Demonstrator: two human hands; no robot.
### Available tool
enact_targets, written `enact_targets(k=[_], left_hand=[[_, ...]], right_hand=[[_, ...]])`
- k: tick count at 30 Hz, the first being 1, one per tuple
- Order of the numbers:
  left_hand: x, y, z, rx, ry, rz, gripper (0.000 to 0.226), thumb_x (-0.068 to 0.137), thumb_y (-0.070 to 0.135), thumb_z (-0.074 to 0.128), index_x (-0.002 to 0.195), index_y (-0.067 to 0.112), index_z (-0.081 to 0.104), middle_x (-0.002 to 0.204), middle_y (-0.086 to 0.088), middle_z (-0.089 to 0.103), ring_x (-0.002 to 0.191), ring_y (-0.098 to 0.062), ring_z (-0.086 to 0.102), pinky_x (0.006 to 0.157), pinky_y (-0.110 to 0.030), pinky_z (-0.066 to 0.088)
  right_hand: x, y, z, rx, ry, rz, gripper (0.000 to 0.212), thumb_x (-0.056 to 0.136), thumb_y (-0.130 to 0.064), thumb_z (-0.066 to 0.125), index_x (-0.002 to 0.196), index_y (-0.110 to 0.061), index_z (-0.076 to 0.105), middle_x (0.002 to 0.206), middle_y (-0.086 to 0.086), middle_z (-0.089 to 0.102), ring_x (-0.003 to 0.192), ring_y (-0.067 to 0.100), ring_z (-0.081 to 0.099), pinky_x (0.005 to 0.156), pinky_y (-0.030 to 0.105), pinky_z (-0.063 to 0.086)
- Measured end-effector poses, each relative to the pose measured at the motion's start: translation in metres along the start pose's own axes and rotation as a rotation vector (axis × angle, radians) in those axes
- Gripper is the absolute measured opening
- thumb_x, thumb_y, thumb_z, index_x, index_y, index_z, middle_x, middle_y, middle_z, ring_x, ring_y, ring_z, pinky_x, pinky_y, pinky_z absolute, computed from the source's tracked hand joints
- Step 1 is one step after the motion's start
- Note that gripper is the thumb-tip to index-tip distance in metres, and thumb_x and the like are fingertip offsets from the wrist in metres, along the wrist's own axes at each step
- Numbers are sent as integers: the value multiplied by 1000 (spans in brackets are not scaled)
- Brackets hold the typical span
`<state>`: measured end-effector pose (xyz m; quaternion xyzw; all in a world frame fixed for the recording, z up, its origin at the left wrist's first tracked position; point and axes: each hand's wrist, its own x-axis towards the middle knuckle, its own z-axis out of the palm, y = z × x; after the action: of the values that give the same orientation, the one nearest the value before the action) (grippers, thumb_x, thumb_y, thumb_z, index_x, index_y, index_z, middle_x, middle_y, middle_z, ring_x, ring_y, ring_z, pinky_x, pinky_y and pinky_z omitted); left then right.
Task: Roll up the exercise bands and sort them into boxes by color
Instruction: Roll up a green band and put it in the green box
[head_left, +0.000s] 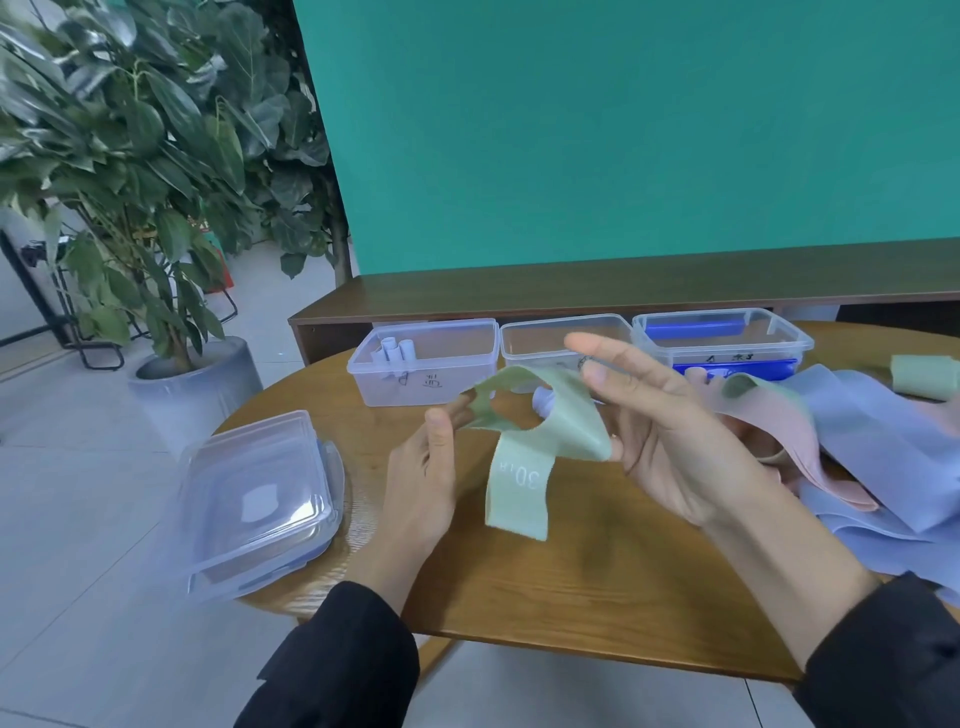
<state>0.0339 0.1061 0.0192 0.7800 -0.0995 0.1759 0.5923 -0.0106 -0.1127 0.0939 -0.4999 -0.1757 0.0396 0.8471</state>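
Note:
A light green exercise band (519, 467) printed "30 LB" hangs in a loop above the round wooden table (571, 587). My left hand (426, 467) pinches its left end between thumb and fingertips. My right hand (670, 431) has the band draped over its lower fingers, the upper fingers spread straight. Three clear boxes stand at the back: the left box (423, 361) holds pale rolled bands, the middle box (563, 340) looks nearly empty, the right box (722, 338) holds blue bands. Loose pink (779, 431) and lavender bands (883, 452) lie heaped at the right.
A stack of clear box lids (260, 499) sits on the table's left edge. A rolled green band (924, 376) lies at the far right. Behind the boxes run a dark wooden shelf (623, 291) and a green screen. A potted plant (156, 208) stands on the floor at the left.

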Motion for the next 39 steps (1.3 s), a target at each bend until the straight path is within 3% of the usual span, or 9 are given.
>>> enact_targets(k=[2, 6, 11, 16, 18, 22, 29, 36, 39], left_hand=[[2, -2, 0, 14, -24, -7, 68, 84, 91, 10, 127, 64, 55, 130, 24, 65, 133, -4, 52, 116, -48, 39], [4, -1, 5, -17, -79, -66, 78, 83, 92, 7, 138, 56, 50, 139, 28, 56, 138, -1, 45, 122, -45, 31], [4, 24, 17, -348, -173, -236, 86, 72, 98, 21, 135, 50, 56, 127, 24, 67, 122, -6, 63, 112, -49, 45], [-1, 35, 27, -383, -225, -210, 67, 87, 82, 17, 133, 52, 55, 132, 22, 65, 124, -5, 61, 108, -41, 46], [0, 31, 26, -349, -226, -184, 70, 85, 85, 18, 135, 51, 53, 134, 22, 63, 126, -2, 59, 111, -41, 44], [5, 20, 21, -221, -221, -178, 83, 80, 94, 17, 143, 48, 47, 142, 20, 58, 136, -6, 51, 117, -45, 35], [17, 6, -2, 15, -101, -156, 98, 75, 97, -1, 137, 44, 53, 136, 14, 62, 133, -13, 53, 117, -50, 35], [13, 9, -1, 31, -144, -65, 89, 85, 89, 0, 136, 40, 54, 130, 11, 65, 127, -15, 58, 111, -51, 42], [10, 10, 3, 7, -154, -102, 84, 86, 90, 6, 138, 43, 53, 132, 10, 65, 127, -18, 58, 110, -53, 42]], right_hand=[[0, 0, -1, 46, -18, 47, 54, 82, -16, 66, 135, -6, 58, 98, 16, 71, 68, 17, 71, 47, 24, 56], [3, 4, -8, 37, -65, 101, 73, 68, -29, 91, 133, -10, 63, 125, 30, 63, 105, 36, 65, 63, 30, 63], [4, 6, -7, 94, -65, 66, 70, 75, -26, 84, 137, -4, 58, 97, 15, 72, 83, 21, 71, 70, 29, 60], [3, 10, -5, 138, -106, 40, 79, 67, -25, 93, 137, -10, 59, 116, 22, 65, 108, 37, 61, 97, 53, 53], [2, 9, -3, 181, -148, 41, 77, 72, -21, 90, 141, -14, 56, 124, 25, 60, 112, 40, 61, 87, 58, 56], [-4, 5, 2, 76, -161, 81, 60, 88, -17, 65, 145, -27, 48, 122, 23, 65, 106, 44, 65, 65, 47, 60], [-11, 4, 0, 54, -262, 233, 78, 79, -30, 84, 146, -33, 44, 134, 34, 56, 123, 57, 53, 68, 44, 61], [-12, 7, 2, -18, -231, 217, 52, 94, -21, 60, 144, -18, 48, 133, 28, 60, 118, 50, 60, 64, 43, 61], [-12, 4, 3, -37, -205, 213, 52, 90, -22, 66, 140, -14, 54, 125, 21, 67, 103, 34, 70, 66, 36, 60]])
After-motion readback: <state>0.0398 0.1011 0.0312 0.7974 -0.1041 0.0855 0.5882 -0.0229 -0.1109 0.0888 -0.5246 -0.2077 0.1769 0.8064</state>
